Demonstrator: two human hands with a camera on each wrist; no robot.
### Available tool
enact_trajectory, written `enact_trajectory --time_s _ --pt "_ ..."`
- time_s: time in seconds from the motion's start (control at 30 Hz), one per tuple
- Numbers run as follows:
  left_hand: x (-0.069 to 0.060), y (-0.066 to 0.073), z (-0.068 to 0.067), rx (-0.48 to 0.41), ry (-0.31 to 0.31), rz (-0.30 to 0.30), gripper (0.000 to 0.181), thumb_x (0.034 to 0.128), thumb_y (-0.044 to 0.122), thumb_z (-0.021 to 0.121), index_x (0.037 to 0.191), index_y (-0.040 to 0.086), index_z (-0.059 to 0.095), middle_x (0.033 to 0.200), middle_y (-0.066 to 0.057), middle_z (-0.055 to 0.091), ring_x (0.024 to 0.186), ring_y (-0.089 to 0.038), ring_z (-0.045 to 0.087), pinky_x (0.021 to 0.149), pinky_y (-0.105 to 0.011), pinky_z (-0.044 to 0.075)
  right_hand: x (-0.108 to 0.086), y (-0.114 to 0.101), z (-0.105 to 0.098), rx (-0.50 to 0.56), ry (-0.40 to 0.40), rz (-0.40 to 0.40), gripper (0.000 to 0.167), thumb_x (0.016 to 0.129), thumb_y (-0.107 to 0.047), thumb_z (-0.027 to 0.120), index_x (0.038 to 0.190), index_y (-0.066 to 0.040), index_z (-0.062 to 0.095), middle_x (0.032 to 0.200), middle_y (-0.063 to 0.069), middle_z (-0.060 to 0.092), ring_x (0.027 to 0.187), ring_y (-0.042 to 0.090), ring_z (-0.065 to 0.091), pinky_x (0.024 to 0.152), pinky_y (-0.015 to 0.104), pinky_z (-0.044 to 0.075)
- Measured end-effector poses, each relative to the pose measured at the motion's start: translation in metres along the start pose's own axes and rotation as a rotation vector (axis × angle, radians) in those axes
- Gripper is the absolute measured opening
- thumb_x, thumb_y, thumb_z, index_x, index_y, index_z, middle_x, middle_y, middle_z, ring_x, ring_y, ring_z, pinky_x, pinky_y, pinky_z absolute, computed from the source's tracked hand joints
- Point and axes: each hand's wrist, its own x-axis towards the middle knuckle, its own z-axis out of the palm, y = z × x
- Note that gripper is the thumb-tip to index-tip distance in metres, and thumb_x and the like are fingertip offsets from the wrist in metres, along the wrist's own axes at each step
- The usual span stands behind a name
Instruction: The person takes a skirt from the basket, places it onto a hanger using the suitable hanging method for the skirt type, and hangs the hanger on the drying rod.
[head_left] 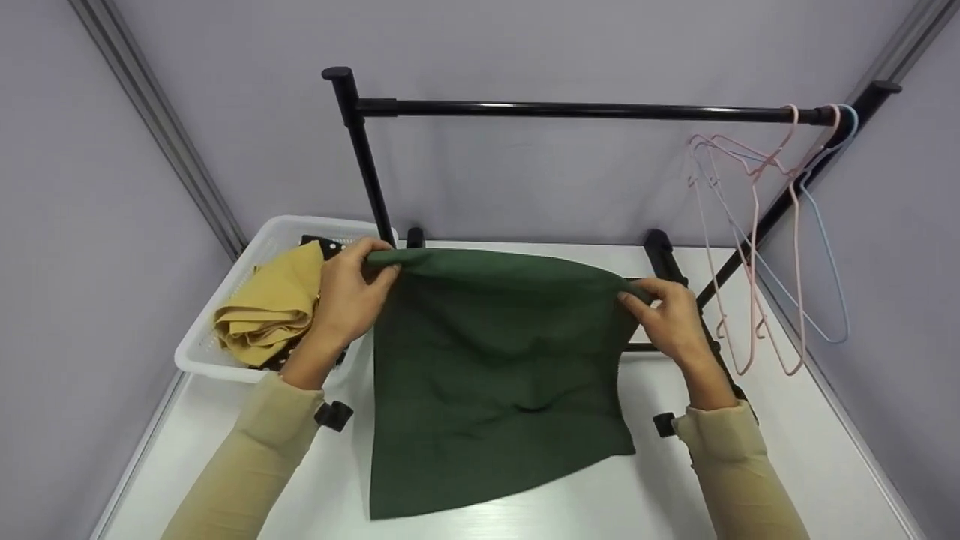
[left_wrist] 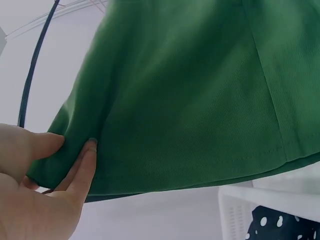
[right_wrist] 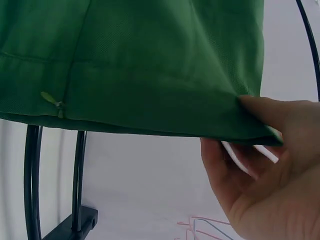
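Green cloth near basket of fabrics

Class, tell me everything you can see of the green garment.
The dark green garment, possibly a skirt, looks like woven fabric, with seams, stitching and a small light-green tab near the held edge. The left hand and right hand pinch its upper corners, spreading it, slightly creased, above the white table. Its upper edge bows and rolls over; its lower edge slants, reaching lower at left in the head view. Whether it touches the table is unclear.
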Motion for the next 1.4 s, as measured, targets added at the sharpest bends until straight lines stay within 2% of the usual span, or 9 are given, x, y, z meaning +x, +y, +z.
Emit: enact_trajectory --time_s 0.2,0.37,0.43,0.57,0.7,0.83,0.97,1.23,1.4 --pt "0.006 0.001 0.010 -0.031 0.027 -0.094 0.014 0.1022 0.001 0.056 0.113 -0.002 0.064 0.112 -0.021 0.069 0.090 -0.027 0.074 0.078 -0.035 0.059 -0.002 -0.004 0.006 -0.166 0.095 0.026 0.020 0.094 -0.016 0.074 0.106 -0.001 0.079 0.108 0.018 0.072 0.092 0.038 0.066 0.080 0.052 0.050" --pt "0.013 0.008 0.020 -0.114 0.041 -0.157 0.016 0.1040 0.000 0.049 0.116 -0.003 0.059 0.117 -0.022 0.067 0.095 -0.028 0.075 0.081 -0.033 0.060 -0.001 -0.005 0.009 -0.173 0.053 0.068 0.016 0.097 -0.016 0.070 0.102 -0.004 0.080 0.089 0.016 0.075 0.072 0.033 0.072 0.067 0.048 0.057" --pt "0.016 0.011 0.025 -0.104 0.063 -0.136 0.016 0.1039 0.001 0.049 0.116 -0.003 0.058 0.115 -0.021 0.067 0.095 -0.027 0.071 0.083 -0.034 0.057 0.001 -0.003 0.010 -0.085 0.017 0.083 0.016 0.099 -0.012 0.067 0.100 -0.001 0.078 0.085 0.017 0.074 0.064 0.029 0.072 0.060 0.037 0.059" --pt "0.026 0.014 0.036 -0.096 0.112 -0.037 0.016 0.1037 0.002 0.047 0.115 -0.003 0.058 0.113 -0.021 0.067 0.094 -0.031 0.062 0.082 -0.040 0.048 0.004 -0.002 0.013 -0.013 0.022 0.108 0.018 0.100 -0.011 0.064 0.099 0.002 0.077 0.088 0.017 0.075 0.073 0.024 0.073 0.063 0.023 0.057" --pt "0.040 0.017 0.045 -0.122 0.136 0.072 0.016 0.1043 0.003 0.046 0.115 -0.003 0.057 0.124 -0.021 0.065 0.110 -0.030 0.063 0.095 -0.040 0.049 0.006 -0.004 0.015 -0.069 0.081 0.108 0.019 0.100 -0.015 0.064 0.096 -0.002 0.078 0.084 0.013 0.074 0.077 0.024 0.065 0.071 0.032 0.049" --pt "0.055 0.016 0.051 -0.143 0.150 0.105 0.016 0.1044 0.003 0.046 0.114 -0.003 0.057 0.129 -0.020 0.063 0.120 -0.029 0.061 0.102 -0.038 0.048 0.009 -0.006 0.018 -0.058 0.104 0.114 0.021 0.101 -0.016 0.063 0.103 -0.002 0.077 0.088 0.014 0.073 0.081 0.027 0.063 0.076 0.041 0.048" --pt "0.065 0.007 0.056 -0.158 0.151 0.032 0.018 0.1043 0.003 0.047 0.117 -0.003 0.059 0.123 -0.019 0.064 0.113 -0.027 0.062 0.097 -0.036 0.049 0.016 -0.006 0.024 -0.024 0.124 0.127 0.022 0.101 -0.014 0.062 0.112 -0.002 0.076 0.095 0.016 0.075 0.087 0.027 0.066 0.081 0.040 0.050" --pt "0.077 -0.014 0.077 -0.176 0.145 -0.266 0.021 0.1053 0.008 0.049 0.122 0.002 0.060 0.121 -0.015 0.062 0.111 -0.024 0.058 0.096 -0.035 0.047 0.038 0.003 0.047 0.116 0.113 0.201 0.025 0.103 -0.008 0.057 0.120 0.001 0.072 0.099 0.021 0.073 0.084 0.027 0.071 0.068 0.020 0.054" --pt "0.079 -0.022 0.092 -0.174 0.113 -0.293 0.023 0.1075 0.011 0.046 0.125 0.003 0.059 0.122 -0.014 0.061 0.111 -0.025 0.058 0.095 -0.036 0.047 0.046 0.008 0.063 0.136 0.156 0.226 0.024 0.103 -0.011 0.057 0.116 -0.001 0.074 0.096 0.018 0.074 0.082 0.022 0.067 0.071 0.025 0.051"
